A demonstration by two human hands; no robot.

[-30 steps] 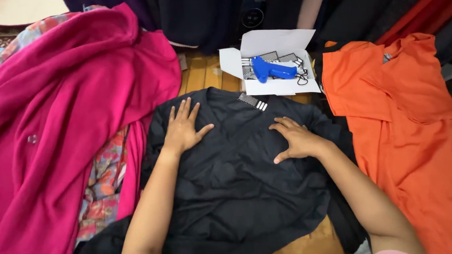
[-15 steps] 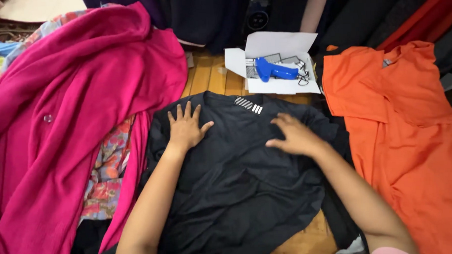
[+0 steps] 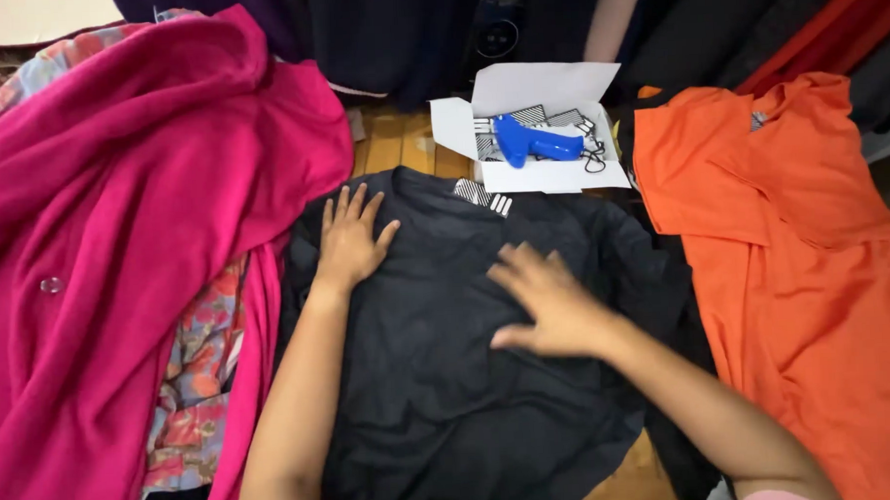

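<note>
Black shirt (image 3: pixel 449 378) spread flat at centre, between pink coat (image 3: pixel 119 242) and orange shirt (image 3: pixel 800 257). Left hand (image 3: pixel 351 243) flat on upper left, fingers splayed. Right hand (image 3: pixel 550 305) flat mid-chest, blurred. Nothing grasped.

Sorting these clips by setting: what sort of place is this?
Probably a garment workroom or clothes stall: a black fabric garment spread on a wooden surface, a blue plastic tagging gun in a white cardboard box, dark clothes hanging behind.

Both hands (image 3: pixel 349 245) (image 3: pixel 550 305) flat, fingers (image 3: pixel 350 201) spread
</note>
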